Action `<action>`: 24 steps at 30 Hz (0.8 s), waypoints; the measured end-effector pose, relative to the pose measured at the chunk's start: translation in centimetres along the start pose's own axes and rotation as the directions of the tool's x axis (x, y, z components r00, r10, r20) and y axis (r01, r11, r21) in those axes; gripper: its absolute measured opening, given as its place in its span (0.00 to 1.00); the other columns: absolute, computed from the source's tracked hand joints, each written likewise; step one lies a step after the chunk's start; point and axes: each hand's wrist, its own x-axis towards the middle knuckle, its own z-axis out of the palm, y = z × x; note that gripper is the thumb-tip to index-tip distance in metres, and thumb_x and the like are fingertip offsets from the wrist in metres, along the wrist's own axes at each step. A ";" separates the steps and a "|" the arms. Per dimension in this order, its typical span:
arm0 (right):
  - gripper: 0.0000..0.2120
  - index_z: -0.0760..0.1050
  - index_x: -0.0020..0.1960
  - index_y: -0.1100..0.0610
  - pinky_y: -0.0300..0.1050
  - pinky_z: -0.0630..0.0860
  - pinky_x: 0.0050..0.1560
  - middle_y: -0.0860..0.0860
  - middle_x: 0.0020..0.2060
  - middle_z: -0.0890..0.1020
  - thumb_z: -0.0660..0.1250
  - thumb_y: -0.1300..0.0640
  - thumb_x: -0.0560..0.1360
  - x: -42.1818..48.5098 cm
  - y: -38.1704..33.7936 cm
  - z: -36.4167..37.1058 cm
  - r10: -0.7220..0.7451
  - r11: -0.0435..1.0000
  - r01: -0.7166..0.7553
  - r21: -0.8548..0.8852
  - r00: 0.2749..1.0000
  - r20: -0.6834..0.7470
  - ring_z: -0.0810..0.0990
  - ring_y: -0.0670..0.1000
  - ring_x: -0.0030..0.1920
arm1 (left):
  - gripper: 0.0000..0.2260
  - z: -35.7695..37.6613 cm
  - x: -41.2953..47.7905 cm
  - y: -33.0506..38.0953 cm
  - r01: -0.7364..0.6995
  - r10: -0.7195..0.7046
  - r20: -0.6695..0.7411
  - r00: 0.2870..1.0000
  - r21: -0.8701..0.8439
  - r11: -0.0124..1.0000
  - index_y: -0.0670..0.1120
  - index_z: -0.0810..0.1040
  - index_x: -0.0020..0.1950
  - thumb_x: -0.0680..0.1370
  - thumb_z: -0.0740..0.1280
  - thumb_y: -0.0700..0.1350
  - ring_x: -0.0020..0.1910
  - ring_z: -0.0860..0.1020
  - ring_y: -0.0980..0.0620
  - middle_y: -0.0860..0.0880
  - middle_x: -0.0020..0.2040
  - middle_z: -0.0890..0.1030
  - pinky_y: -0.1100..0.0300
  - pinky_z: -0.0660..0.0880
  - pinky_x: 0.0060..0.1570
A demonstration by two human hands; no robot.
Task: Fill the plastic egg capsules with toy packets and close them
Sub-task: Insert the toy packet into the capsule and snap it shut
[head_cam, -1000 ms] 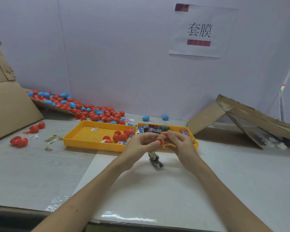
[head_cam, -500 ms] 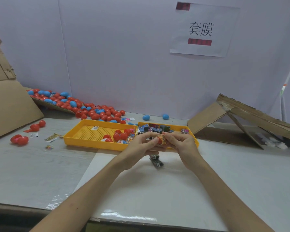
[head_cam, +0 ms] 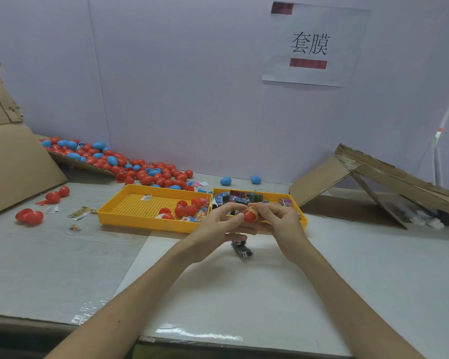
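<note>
A red egg capsule [head_cam: 250, 214] is pinched between my left hand [head_cam: 219, 224] and my right hand [head_cam: 280, 224], just in front of the yellow trays. Something orange and printed shows at its right half, under my right fingertips. The left yellow tray [head_cam: 130, 203] holds a few open red capsules [head_cam: 185, 209] and clear toy packets [head_cam: 198, 216]. The right yellow tray [head_cam: 302, 220] holds several dark printed packets [head_cam: 240, 198]. A dark packet [head_cam: 241, 250] lies on the white sheet below my hands.
A large pile of red and blue eggs [head_cam: 130, 164] lies at the back left on cardboard. Two blue eggs [head_cam: 226, 181] sit by the wall. Loose red capsules [head_cam: 30, 216] and wrappers [head_cam: 79, 212] lie at left. Folded cardboard [head_cam: 373, 182] stands at right.
Both hands have stayed together on the red capsule, turning it slightly; more of its red shell now shows between my fingertips.
</note>
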 end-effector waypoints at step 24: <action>0.07 0.88 0.42 0.52 0.38 0.79 0.45 0.52 0.35 0.83 0.72 0.53 0.74 -0.3 -0.4 0.0 -0.132 0.980 0.129 -0.149 0.991 -0.011 0.80 0.45 0.41 | 0.15 0.3 0.0 0.0 0.099 -0.100 0.090 0.991 0.020 0.995 0.47 0.72 0.71 0.84 0.62 0.49 0.60 0.83 0.46 0.44 0.61 0.84 0.56 0.79 0.56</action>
